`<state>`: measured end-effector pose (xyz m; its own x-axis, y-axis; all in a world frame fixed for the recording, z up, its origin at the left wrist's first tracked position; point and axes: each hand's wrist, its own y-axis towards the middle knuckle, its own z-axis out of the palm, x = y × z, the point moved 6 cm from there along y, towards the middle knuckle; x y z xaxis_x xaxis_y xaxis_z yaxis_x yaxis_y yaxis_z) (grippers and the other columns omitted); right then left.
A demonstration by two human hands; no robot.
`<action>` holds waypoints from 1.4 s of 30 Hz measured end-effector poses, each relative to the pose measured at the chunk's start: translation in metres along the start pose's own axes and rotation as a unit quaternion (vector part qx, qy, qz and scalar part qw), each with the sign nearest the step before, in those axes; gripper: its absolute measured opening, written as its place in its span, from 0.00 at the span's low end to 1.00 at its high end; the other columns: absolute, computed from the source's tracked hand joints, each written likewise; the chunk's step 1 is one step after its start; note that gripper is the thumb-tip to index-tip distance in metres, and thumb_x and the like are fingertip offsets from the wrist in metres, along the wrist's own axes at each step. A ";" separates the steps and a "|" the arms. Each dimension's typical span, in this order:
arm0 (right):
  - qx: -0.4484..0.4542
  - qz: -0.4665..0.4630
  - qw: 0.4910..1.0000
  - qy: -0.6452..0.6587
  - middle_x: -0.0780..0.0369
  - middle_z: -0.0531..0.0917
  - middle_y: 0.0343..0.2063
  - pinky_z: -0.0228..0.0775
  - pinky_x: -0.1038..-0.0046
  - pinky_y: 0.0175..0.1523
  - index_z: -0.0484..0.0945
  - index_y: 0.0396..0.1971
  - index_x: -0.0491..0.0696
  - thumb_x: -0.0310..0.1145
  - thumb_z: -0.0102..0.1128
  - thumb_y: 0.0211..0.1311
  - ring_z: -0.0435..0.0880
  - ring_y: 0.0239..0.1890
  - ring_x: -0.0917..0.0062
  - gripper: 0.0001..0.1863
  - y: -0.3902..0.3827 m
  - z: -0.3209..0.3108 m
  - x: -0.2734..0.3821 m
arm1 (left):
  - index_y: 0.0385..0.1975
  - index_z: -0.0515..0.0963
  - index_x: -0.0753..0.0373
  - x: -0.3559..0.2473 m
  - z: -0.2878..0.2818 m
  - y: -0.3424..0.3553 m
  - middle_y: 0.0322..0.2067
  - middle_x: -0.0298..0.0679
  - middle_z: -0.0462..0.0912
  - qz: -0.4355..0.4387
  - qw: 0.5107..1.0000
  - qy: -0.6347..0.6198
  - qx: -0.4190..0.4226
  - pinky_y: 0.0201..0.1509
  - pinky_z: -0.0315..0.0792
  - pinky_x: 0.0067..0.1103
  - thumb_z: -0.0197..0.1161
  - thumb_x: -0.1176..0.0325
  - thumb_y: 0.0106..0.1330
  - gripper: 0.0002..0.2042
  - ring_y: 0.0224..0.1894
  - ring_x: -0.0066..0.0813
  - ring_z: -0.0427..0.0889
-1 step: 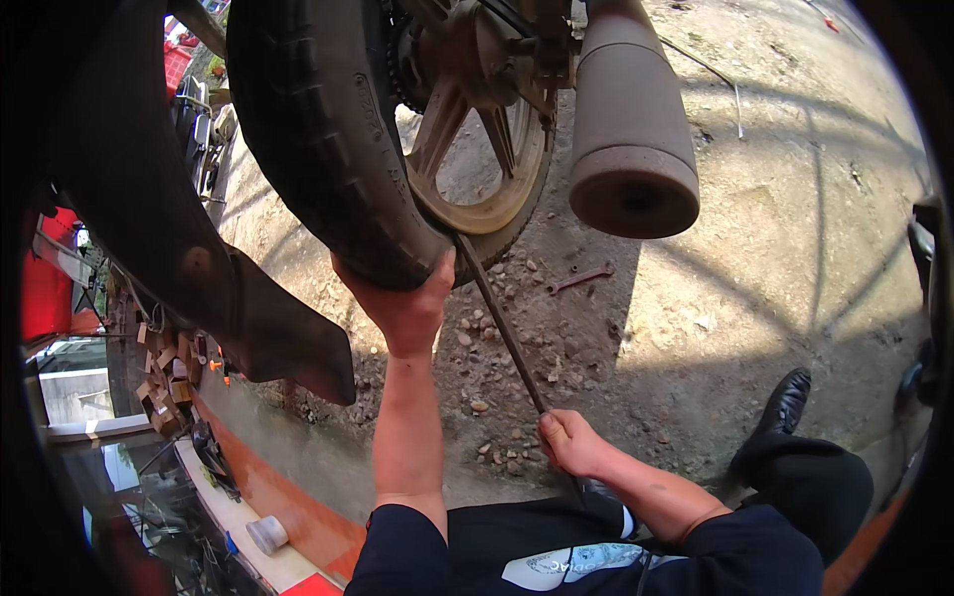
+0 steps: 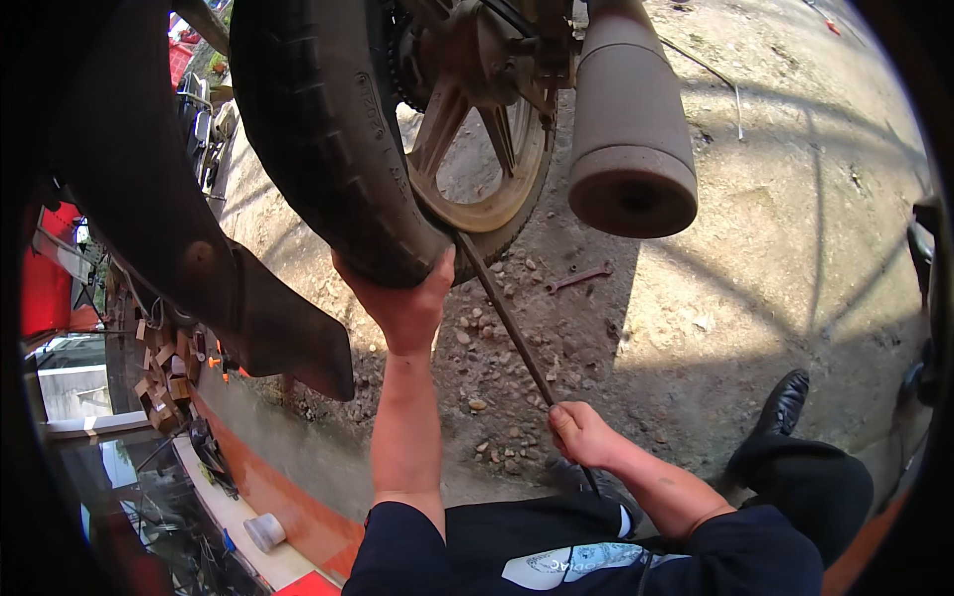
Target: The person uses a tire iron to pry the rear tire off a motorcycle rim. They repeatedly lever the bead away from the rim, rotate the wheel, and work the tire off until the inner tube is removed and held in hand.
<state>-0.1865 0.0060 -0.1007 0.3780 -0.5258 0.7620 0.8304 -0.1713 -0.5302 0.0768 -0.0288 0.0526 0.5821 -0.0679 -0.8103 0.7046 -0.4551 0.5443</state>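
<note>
A motorcycle's rear tyre (image 2: 333, 149) stands at the upper middle on a spoked cast wheel rim (image 2: 482, 211). My left hand (image 2: 402, 298) is closed round the bottom of the tyre, its fingers partly hidden beneath the rubber. In my right hand (image 2: 584, 434) is a long metal pry bar (image 2: 512, 333), gripped near its lower end. The bar slants up to the left, and its far tip goes in between the tyre and the rim, where the tip is hidden. A pale exhaust muffler (image 2: 634, 119) hangs to the right of the wheel.
A dark mudguard (image 2: 283, 328) hangs left of the tyre. On the gravelly ground lie a reddish spanner (image 2: 579, 278) and a thin rod (image 2: 737, 109). Cardboard boxes (image 2: 164, 382) and a white roll (image 2: 265, 531) on a ledge are at the left. My shoe (image 2: 787, 402) is at the right.
My right hand has shifted slightly right and up, swinging the pry bar's lower end to the right. My left hand keeps its place under the tyre.
</note>
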 end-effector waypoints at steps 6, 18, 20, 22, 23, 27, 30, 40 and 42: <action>0.006 -0.006 0.999 -0.039 0.68 0.68 0.14 0.61 0.71 0.26 0.69 0.21 0.43 0.44 0.45 0.73 0.65 0.20 0.83 0.23 0.002 -0.051 0.004 | 0.62 0.52 0.67 -0.008 0.006 -0.004 0.55 0.44 0.66 0.029 0.998 0.054 -0.008 0.66 0.60 0.30 0.76 0.76 0.41 0.47 0.57 0.32 0.67; 0.075 0.034 0.995 0.057 0.67 0.67 0.13 0.60 0.76 0.18 0.66 0.25 0.47 0.48 0.39 0.75 0.66 0.13 0.81 0.22 -0.017 -0.026 0.015 | 0.64 0.49 0.67 0.000 0.004 -0.014 0.58 0.45 0.62 -0.001 0.994 0.109 -0.006 0.67 0.58 0.30 0.77 0.72 0.40 0.51 0.60 0.33 0.64; 0.118 0.066 0.990 0.033 0.65 0.70 0.16 0.65 0.74 0.22 0.66 0.27 0.46 0.49 0.39 0.75 0.71 0.16 0.79 0.22 -0.037 -0.036 0.007 | 0.64 0.49 0.67 -0.002 0.005 -0.014 0.58 0.45 0.62 0.003 0.994 0.105 -0.001 0.66 0.59 0.31 0.78 0.72 0.40 0.51 0.60 0.33 0.65; 0.156 0.117 0.981 0.010 0.66 0.70 0.16 0.65 0.73 0.22 0.66 0.28 0.46 0.51 0.40 0.74 0.71 0.16 0.78 0.23 -0.059 -0.053 0.007 | 0.64 0.49 0.67 -0.011 0.009 -0.011 0.58 0.44 0.62 -0.022 0.996 0.087 -0.007 0.66 0.59 0.30 0.78 0.72 0.40 0.51 0.60 0.33 0.65; 0.144 0.118 0.981 -0.048 0.65 0.70 0.16 0.66 0.74 0.22 0.66 0.28 0.45 0.52 0.40 0.74 0.71 0.15 0.78 0.24 -0.069 -0.068 0.016 | 0.64 0.50 0.67 -0.013 0.012 -0.012 0.58 0.43 0.63 -0.021 0.997 0.080 -0.005 0.66 0.60 0.30 0.77 0.72 0.41 0.50 0.60 0.33 0.65; 0.121 0.199 0.946 -0.224 0.65 0.68 0.14 0.64 0.73 0.18 0.67 0.29 0.44 0.53 0.39 0.74 0.70 0.13 0.79 0.25 -0.109 -0.138 0.116 | 0.65 0.49 0.67 -0.027 0.014 -0.013 0.58 0.44 0.63 -0.009 0.992 0.129 0.007 0.66 0.60 0.29 0.78 0.71 0.41 0.51 0.60 0.34 0.65; 0.085 0.194 0.890 -0.404 0.56 0.77 0.20 0.71 0.65 0.33 0.75 0.36 0.38 0.55 0.42 0.72 0.78 0.24 0.69 0.30 -0.115 -0.166 0.192 | 0.66 0.48 0.67 -0.031 0.013 -0.014 0.59 0.45 0.63 -0.005 0.994 0.113 0.001 0.65 0.62 0.29 0.78 0.71 0.42 0.52 0.60 0.33 0.66; -0.082 -0.130 0.745 -0.650 0.52 0.80 0.19 0.72 0.57 0.32 0.76 0.23 0.44 0.43 0.63 0.59 0.80 0.24 0.54 0.16 -0.040 -0.245 0.233 | 0.64 0.58 0.69 -0.089 0.022 0.019 0.53 0.40 0.74 0.011 0.999 0.033 0.004 0.59 0.69 0.23 0.79 0.69 0.45 0.46 0.52 0.28 0.75; -0.171 -0.221 0.671 -0.687 0.53 0.80 0.21 0.72 0.56 0.33 0.73 0.25 0.47 0.38 0.62 0.57 0.80 0.26 0.54 0.11 -0.001 -0.278 0.232 | 0.64 0.59 0.69 -0.093 0.034 0.029 0.53 0.40 0.74 0.043 0.999 0.006 -0.002 0.58 0.69 0.23 0.79 0.68 0.46 0.44 0.52 0.27 0.75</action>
<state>-0.2137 -0.3476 -0.0270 0.3412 0.8633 0.3719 0.9320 -0.3622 -0.0144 0.0295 -0.0660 0.1366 0.6459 -0.0952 -0.7574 0.6528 -0.4454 0.6127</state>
